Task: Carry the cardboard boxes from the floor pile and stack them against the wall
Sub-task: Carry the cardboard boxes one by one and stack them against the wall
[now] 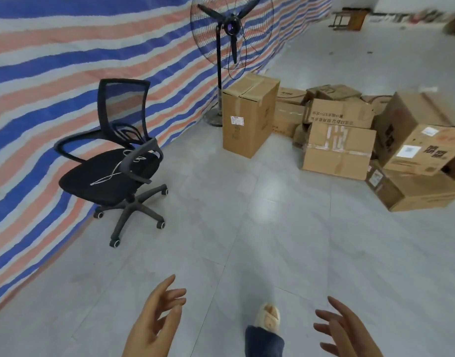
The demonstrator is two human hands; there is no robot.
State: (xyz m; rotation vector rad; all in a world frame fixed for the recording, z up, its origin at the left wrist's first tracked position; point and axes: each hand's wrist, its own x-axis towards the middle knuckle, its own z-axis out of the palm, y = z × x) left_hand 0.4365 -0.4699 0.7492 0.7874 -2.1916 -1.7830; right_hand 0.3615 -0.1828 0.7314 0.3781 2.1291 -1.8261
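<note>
Both hands are empty. The left hand (154, 320) and right hand (347, 331) sit at the bottom of the frame with fingers (173, 296) spread wide, holding nothing, above bare floor (272, 228). A foot (268, 315) shows between them.

The pile (375, 140) of boxes lies at the right of the frame, jumbled and leaning, well apart from the hands. One tall box (249, 114) stands upright at centre, just beside the fan (231, 32) and near the striped tarp wall (66, 73); it may be the first one placed, though I cannot tell for sure. A chair (113, 166) stands by the wall at left.

By my judgement the task is barely begun: at most one box moved, nothing stacked on it, and nearly the whole pile left to carry.
</note>
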